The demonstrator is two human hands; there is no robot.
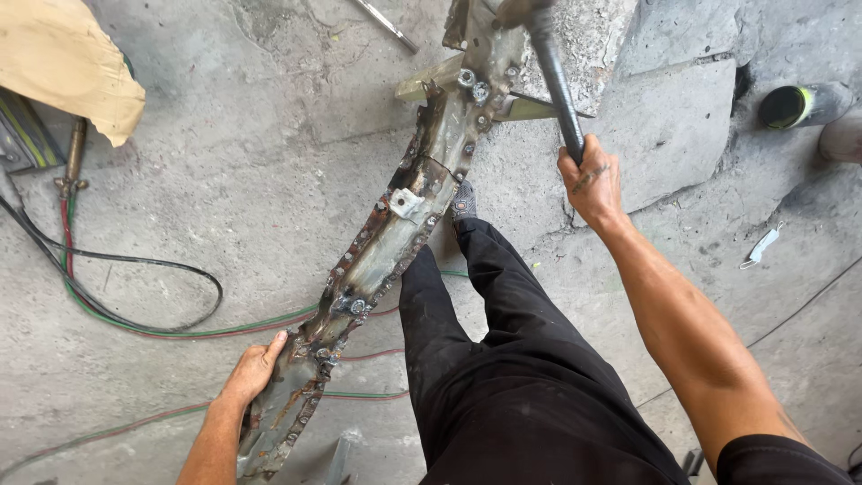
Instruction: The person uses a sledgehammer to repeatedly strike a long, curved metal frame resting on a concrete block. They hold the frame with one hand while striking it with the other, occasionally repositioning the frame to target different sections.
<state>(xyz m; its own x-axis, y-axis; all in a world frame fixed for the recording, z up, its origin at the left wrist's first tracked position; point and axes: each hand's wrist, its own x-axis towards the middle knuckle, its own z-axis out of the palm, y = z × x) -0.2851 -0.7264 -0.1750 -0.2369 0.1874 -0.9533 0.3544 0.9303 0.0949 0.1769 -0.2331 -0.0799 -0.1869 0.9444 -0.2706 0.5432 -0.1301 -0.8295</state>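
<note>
- My arms are bare below a short black sleeve (772, 458).
- I wear dusty black trousers (503, 377).
- A dark patterned shoe (463, 202) covers my foot.

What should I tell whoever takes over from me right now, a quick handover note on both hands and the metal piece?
Left hand: gripping the near end of the long rusty metal beam, holding it steady.
Right hand: closed around the dark handle of a hammer, raised over the beam's far end; its head is at the picture's top edge.
Beam: runs diagonally across the concrete floor, bolts and torn edges along it, far end on a flat metal bar. A foot presses against its middle.
Nearby: red and green hoses and a torch on the left.
Done or left: the beam looks bent and cracked midway; the rest cannot be told.
</note>
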